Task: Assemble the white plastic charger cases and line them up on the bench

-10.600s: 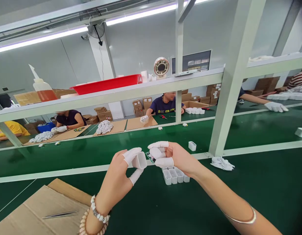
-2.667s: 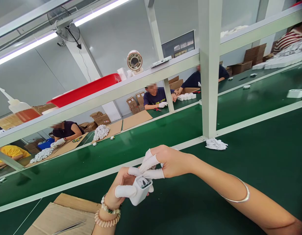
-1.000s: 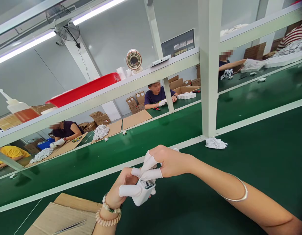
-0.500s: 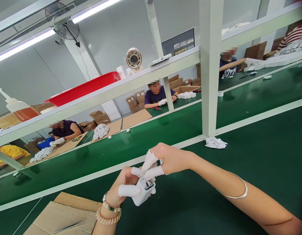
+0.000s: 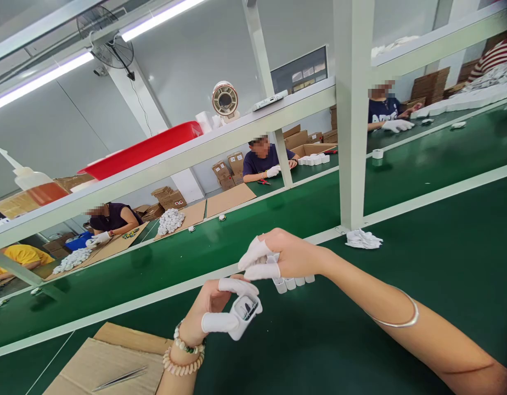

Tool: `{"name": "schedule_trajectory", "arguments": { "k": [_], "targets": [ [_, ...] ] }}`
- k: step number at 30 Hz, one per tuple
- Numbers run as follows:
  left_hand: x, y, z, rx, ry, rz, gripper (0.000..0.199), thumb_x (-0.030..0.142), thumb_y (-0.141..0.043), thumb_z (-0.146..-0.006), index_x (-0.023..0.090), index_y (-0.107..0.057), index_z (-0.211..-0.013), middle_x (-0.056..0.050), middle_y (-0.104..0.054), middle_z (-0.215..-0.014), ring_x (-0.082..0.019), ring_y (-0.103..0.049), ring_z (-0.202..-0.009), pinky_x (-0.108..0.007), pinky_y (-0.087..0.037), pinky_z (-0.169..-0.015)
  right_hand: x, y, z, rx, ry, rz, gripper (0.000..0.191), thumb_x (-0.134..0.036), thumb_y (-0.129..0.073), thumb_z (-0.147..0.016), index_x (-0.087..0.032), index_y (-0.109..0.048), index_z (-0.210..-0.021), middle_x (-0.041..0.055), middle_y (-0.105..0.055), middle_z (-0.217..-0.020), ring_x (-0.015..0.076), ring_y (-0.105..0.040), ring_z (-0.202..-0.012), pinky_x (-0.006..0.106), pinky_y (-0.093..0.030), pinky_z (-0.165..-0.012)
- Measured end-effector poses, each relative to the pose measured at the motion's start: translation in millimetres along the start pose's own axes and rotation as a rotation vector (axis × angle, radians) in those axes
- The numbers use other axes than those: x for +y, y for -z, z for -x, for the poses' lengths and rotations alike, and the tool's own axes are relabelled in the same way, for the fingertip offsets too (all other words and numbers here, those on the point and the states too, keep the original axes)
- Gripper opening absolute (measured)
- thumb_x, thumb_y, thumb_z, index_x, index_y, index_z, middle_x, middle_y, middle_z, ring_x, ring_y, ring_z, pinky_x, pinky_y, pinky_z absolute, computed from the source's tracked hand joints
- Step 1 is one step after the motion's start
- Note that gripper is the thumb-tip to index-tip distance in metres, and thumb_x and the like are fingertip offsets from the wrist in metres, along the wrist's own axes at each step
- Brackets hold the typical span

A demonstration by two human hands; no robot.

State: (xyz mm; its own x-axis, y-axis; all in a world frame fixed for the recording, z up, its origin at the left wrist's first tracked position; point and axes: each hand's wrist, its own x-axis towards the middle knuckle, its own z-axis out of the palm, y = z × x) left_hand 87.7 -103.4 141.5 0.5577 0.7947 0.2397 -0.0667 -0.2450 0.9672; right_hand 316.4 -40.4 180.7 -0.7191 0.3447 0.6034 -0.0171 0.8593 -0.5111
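Note:
My left hand [image 5: 220,307], with white finger cots on its fingers, grips a small white plastic housing [image 5: 238,325]. The housing tilts with its open end toward me, and dark and metallic parts show inside. Just above and behind it hovers my right hand [image 5: 272,255], apart from the housing. Its thumb and forefinger, also in white cots, are pinched together; whether anything sits between their tips cannot be made out. A row of similar white housings [image 5: 292,283] stands on the green table behind my right hand, partly hidden by it.
Flat cardboard [image 5: 84,362] with metal tweezers [image 5: 119,378] on it lies at lower left. Crumpled white gloves or cloth [image 5: 363,239] lie by the upright post [image 5: 352,120]. Beyond the pale rail runs a green conveyor belt [image 5: 220,241] carrying small white pieces; several co-workers sit across it.
My right hand has lifted up and away from the housing's open end, uncovering the row of housings. Small pieces on the belt have shifted right. My left hand keeps its hold.

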Motion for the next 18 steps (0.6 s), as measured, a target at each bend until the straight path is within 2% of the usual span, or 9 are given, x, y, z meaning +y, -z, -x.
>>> {"name": "schedule_trajectory", "arguments": {
  "k": [4, 7, 10, 13, 15, 18],
  "targets": [
    [-6, 12.6, -8, 0.165, -0.017, -0.122, 0.044, 0.035, -0.078, -0.066, 0.016, -0.068, -0.104, -0.011, -0.068, -0.103, -0.029, -0.063, -0.092, -0.041, -0.048, -0.086, -13, 14, 4, 0.202, -0.051, -0.021, 0.021, -0.034, -0.061, -0.087, -0.018, -0.076, -0.088, 0.0024, -0.071, -0.080, 0.0125, -0.061, -0.068, 0.023, -0.048, -0.063],
    [-35, 26.9, -19, 0.328, 0.000, -0.177, 0.046, 0.030, -0.074, -0.074, 0.017, -0.060, -0.117, -0.012, -0.066, -0.113, -0.028, -0.058, -0.108, -0.040, -0.045, -0.094, -19, 19, 11, 0.244, -0.109, -0.016, 0.028, -0.041, -0.059, -0.088, -0.018, -0.075, -0.085, 0.0033, -0.069, -0.076, 0.0138, -0.061, -0.068, 0.025, -0.048, -0.061],
    [-77, 46.9, -33, 0.475, 0.018, -0.249, 0.057, 0.029, -0.075, -0.073, 0.018, -0.054, -0.125, -0.012, -0.066, -0.114, -0.026, -0.059, -0.108, -0.041, -0.047, -0.094, -14, 17, 29, 0.129, -0.203, 0.101, 0.033, -0.043, -0.057, -0.089, -0.016, -0.072, -0.077, 0.0037, -0.065, -0.071, 0.0136, -0.056, -0.064, 0.025, -0.044, -0.059],
    [-117, 70.6, -50, 0.567, 0.009, -0.291, 0.061, 0.025, -0.080, -0.065, 0.016, -0.057, -0.120, -0.012, -0.064, -0.119, -0.026, -0.058, -0.111, -0.043, -0.039, -0.103, 1, 10, 61, -0.020, -0.276, 0.205, 0.039, -0.044, -0.053, -0.091, -0.016, -0.067, -0.067, 0.0024, -0.059, -0.064, 0.0128, -0.048, -0.059, 0.026, -0.039, -0.057],
    [-137, 85.2, -64, 0.629, 0.008, -0.298, 0.059, 0.025, -0.082, -0.062, 0.016, -0.060, -0.116, -0.013, -0.064, -0.120, -0.027, -0.058, -0.112, -0.045, -0.035, -0.106, 11, 2, 86, -0.054, -0.324, 0.205, 0.040, -0.045, -0.053, -0.091, -0.017, -0.064, -0.065, 0.0012, -0.056, -0.062, 0.0126, -0.045, -0.057, 0.026, -0.037, -0.057],
    [-156, 100.5, -86, 0.688, 0.009, -0.279, 0.060, 0.025, -0.083, -0.058, 0.014, -0.061, -0.113, -0.014, -0.063, -0.120, -0.028, -0.057, -0.114, -0.046, -0.033, -0.108, 25, -11, 119, -0.058, -0.424, 0.169, 0.041, -0.049, -0.055, -0.088, -0.017, -0.064, -0.063, 0.0014, -0.055, -0.059, 0.0134, -0.046, -0.057, 0.027, -0.037, -0.057]
  ]
}}
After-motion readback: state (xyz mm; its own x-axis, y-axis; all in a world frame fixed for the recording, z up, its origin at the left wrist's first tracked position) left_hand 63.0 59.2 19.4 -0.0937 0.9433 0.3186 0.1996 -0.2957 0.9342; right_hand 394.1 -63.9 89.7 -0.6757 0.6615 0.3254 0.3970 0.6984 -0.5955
